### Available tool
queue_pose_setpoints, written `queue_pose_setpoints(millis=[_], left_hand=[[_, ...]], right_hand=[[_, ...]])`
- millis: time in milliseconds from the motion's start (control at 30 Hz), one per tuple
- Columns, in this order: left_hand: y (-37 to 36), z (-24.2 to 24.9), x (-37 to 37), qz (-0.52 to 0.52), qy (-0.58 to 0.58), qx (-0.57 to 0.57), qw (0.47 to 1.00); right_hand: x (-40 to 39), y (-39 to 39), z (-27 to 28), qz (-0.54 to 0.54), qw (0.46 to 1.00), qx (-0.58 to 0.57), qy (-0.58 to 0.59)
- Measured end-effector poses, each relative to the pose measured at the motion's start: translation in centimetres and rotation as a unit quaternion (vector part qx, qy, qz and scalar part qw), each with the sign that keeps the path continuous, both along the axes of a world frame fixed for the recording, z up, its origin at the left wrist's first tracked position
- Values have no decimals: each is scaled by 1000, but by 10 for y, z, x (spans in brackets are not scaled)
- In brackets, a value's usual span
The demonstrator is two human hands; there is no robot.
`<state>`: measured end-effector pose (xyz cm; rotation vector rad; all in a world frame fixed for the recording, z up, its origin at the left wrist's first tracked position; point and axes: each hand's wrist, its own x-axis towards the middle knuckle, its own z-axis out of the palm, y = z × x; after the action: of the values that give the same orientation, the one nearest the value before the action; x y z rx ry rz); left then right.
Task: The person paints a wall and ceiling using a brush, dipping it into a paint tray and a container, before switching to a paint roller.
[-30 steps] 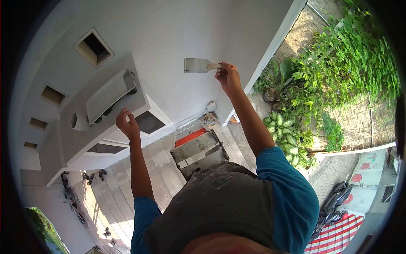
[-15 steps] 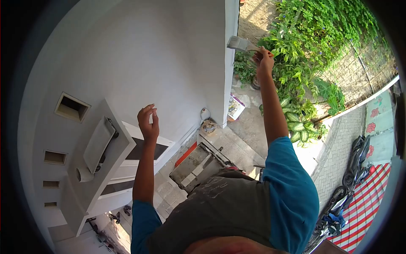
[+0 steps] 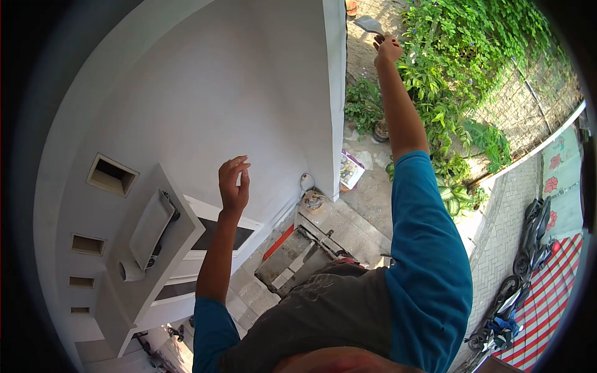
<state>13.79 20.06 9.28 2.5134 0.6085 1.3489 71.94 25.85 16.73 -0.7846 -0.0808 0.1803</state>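
A person in a dark top with blue sleeves reaches out past the end of a white wall [image 3: 249, 93], a broad flat brush [image 3: 369, 25] high in the right hand [image 3: 388, 50]. The brush is just beyond the wall's upright edge [image 3: 334, 93], on the garden side, its head pointing back toward the wall and seemingly apart from it. The right grip is closed around the handle; the left hand [image 3: 234, 184] hangs before the wall's broad face, fingers loosely curled, thumb apart, nothing in its grip, though whether it touches the surface cannot be told. Beyond the wall's end, green plants [image 3: 479, 56] crowd the garden, while a printed package [image 3: 351, 169] and a round container [image 3: 313, 201] sit near the wall's foot. A white tray [image 3: 152, 230] rests on a ledge [image 3: 165, 264] jutting from the wall. The outstretched pose carries risks: leaning farther past the wall could cost the person balance, and the feet are out of sight, so footing cannot be judged. A slack hold on the handle could let the brush twist or drop; a wide swing could knock its head against the wall's corner. Should the bristles be wet, which the view leaves unsettled, drips could spot the package.
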Motion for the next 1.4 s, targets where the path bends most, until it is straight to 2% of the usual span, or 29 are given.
queue_pose_setpoints(millis=[167,267,333,633,733,900,967,1167,1300,1400], left_hand=[[-6,-18,-22,9,-2,-45,999],[-5,-27,-28,12,4,-60,998],[-5,-29,-29,10,12,-68,998],[-5,-28,-9,-20,-16,-103,994],[-7,-40,-15,-29,-29,-134,990],[-4,-47,-32,-14,-41,-142,989],[-3,-46,-40,-11,-55,-162,985],[-1,-45,-61,8,-79,-158,984],[3,-50,-72,14,-63,-111,992],[0,-52,-71,9,-71,-131,989]], right_hand=[[9,17,21,18,999,19,-41],[13,22,28,48,997,61,4],[17,30,27,66,988,131,37],[24,73,18,92,973,195,77],[33,93,20,41,934,309,172],[40,120,16,47,927,309,208],[33,122,14,57,949,240,198],[4,119,30,56,933,270,231],[10,130,11,58,939,262,216],[-2,122,11,65,943,245,214]])
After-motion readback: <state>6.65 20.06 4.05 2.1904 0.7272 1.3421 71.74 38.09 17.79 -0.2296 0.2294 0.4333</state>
